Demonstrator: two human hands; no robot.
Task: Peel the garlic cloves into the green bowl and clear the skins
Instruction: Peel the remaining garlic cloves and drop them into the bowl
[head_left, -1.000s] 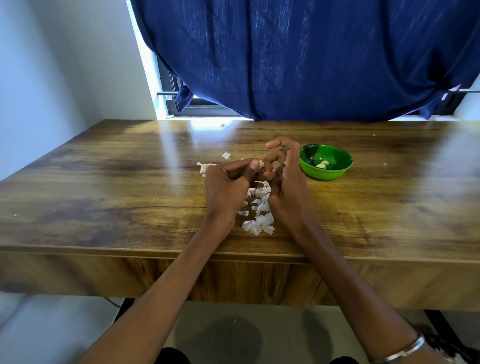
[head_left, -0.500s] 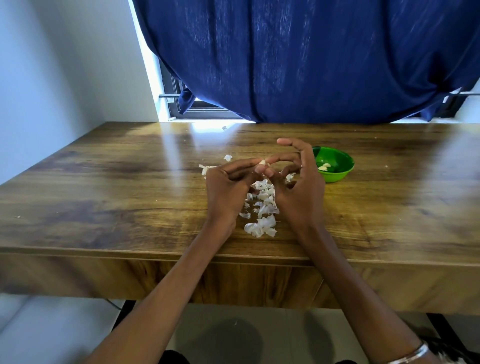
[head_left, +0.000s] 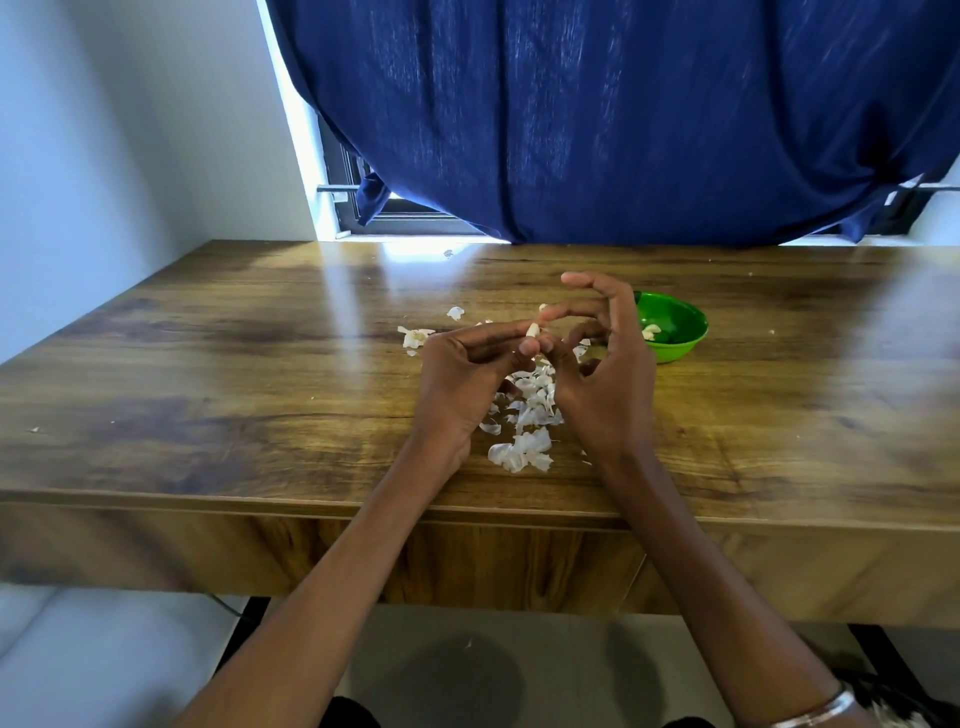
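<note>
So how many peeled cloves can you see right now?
2: one clove pinched between the fingers of the left hand and right hand, one in the green bowl. The right hand hides part of the bowl, so more may be inside.

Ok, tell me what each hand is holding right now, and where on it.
A garlic clove, pinched between the fingertips of the left hand and the right hand. Which part of the clove each grips cannot be told.

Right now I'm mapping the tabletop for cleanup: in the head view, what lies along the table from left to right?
Small skin cluster → left hand → garlic clove pinched at the fingertips → right hand → green bowl. The main skin pile lies between the hands, so it is left out.
</note>
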